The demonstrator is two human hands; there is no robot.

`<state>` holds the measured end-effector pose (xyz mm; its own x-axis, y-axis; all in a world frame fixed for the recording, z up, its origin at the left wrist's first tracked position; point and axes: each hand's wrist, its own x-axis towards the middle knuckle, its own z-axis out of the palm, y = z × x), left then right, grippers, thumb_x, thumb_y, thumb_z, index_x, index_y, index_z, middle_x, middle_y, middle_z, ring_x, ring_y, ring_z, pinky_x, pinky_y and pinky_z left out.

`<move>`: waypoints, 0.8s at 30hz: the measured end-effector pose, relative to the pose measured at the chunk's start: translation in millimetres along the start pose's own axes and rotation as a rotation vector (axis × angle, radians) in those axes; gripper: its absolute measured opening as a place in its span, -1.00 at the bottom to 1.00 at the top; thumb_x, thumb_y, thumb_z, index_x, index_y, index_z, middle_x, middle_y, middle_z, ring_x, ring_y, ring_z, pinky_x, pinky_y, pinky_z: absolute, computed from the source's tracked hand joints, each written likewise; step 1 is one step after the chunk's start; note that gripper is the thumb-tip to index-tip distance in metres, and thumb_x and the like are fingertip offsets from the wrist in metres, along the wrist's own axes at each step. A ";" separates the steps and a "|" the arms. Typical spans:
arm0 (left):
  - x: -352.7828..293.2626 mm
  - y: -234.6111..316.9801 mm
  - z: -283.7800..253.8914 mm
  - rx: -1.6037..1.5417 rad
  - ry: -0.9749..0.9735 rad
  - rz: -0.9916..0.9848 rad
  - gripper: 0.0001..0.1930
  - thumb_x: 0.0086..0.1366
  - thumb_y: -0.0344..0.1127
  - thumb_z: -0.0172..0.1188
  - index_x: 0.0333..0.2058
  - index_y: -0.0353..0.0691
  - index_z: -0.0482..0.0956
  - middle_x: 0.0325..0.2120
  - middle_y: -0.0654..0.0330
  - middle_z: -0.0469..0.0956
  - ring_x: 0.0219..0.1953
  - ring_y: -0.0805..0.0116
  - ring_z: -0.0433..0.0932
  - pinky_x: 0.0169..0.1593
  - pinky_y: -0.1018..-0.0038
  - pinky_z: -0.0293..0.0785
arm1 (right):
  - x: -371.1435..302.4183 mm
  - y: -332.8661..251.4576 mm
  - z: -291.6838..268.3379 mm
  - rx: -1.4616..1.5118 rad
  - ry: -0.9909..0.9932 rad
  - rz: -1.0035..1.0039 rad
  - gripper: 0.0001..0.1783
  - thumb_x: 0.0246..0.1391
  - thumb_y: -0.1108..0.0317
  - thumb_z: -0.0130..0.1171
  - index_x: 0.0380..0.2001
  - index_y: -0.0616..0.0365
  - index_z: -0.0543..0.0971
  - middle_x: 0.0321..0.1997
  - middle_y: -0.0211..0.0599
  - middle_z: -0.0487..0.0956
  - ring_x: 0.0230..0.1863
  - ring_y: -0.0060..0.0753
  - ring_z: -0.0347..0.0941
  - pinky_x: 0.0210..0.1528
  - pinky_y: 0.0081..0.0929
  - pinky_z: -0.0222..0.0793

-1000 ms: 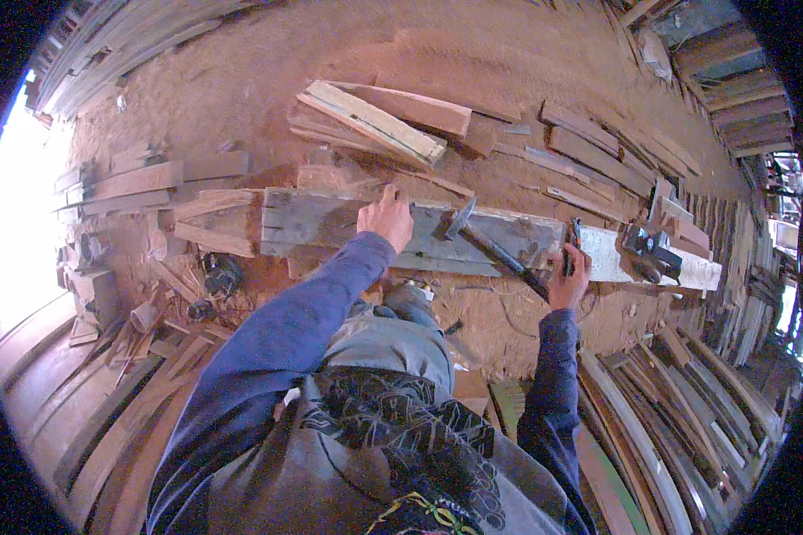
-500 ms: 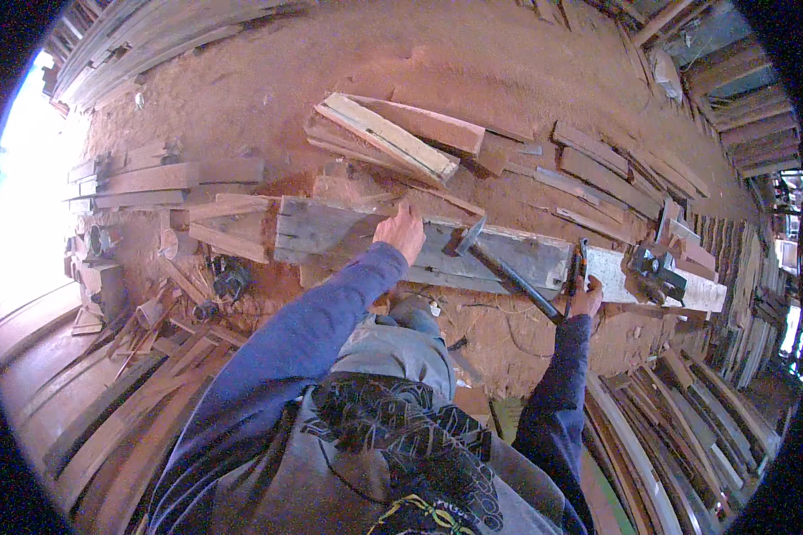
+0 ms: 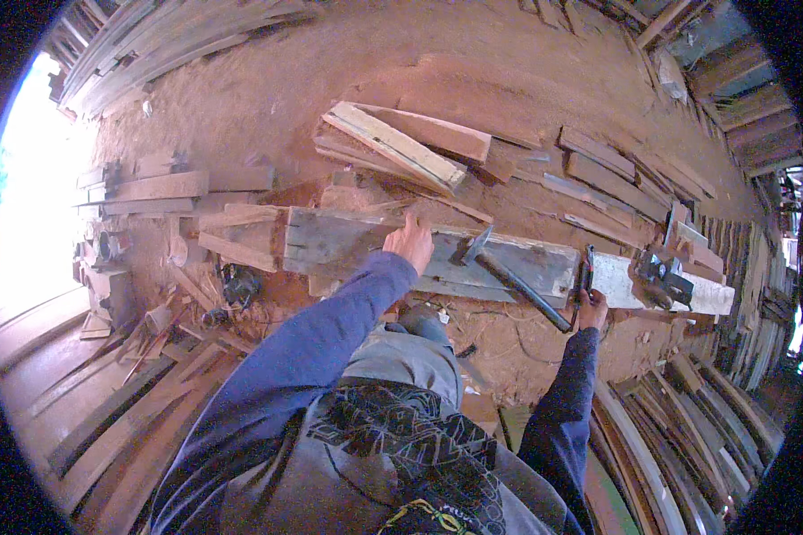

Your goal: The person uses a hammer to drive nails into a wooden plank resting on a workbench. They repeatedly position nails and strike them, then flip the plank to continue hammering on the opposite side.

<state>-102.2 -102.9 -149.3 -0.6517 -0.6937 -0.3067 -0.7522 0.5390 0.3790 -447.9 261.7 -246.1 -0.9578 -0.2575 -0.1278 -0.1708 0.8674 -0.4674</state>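
A weathered grey plank bench [image 3: 348, 241] runs across in front of me. At its middle my left hand [image 3: 410, 243] is closed, fingertips pinched together low over the wood; whatever they hold is hidden or too small to see. A hammer [image 3: 519, 287] lies slantwise on the bench between my hands, its head up-left and its dark handle reaching past the near edge. My right hand [image 3: 592, 309] grips a slim dark hand tool [image 3: 587, 269], held at the bench's right part; its exact kind is unclear.
On the pale board [image 3: 714, 294] at right sits a black plane-like tool [image 3: 665, 278]. Cut timber blocks [image 3: 401, 147] lie beyond the bench on the dirt floor. Stacked boards [image 3: 678, 437] fill the lower right, and more planks [image 3: 143, 419] lie lower left.
The whole view has shifted slightly, moving the scene a little right and down. Both hands keep nearly the same places over the bench; the hammer lies as before.
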 end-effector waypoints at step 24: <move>-19.5 1.0 -77.1 -0.727 0.335 0.029 -0.82 0.26 -0.30 0.15 -0.33 -0.33 0.50 -0.44 -0.04 0.57 -0.43 0.06 0.56 -0.27 0.24 0.46 | -18.8 -34.2 -13.7 -0.041 -0.079 -0.146 -0.50 -0.13 0.70 0.26 -0.08 0.30 0.34 -0.28 -0.06 0.55 -0.36 -0.23 0.54 -0.39 -0.36 0.51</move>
<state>-82.8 -125.7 -75.6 -0.5194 -0.8529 -0.0533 -0.4080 0.1927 0.8924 -427.2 242.7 -215.7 -0.9012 -0.4133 -0.1303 -0.3177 0.8347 -0.4498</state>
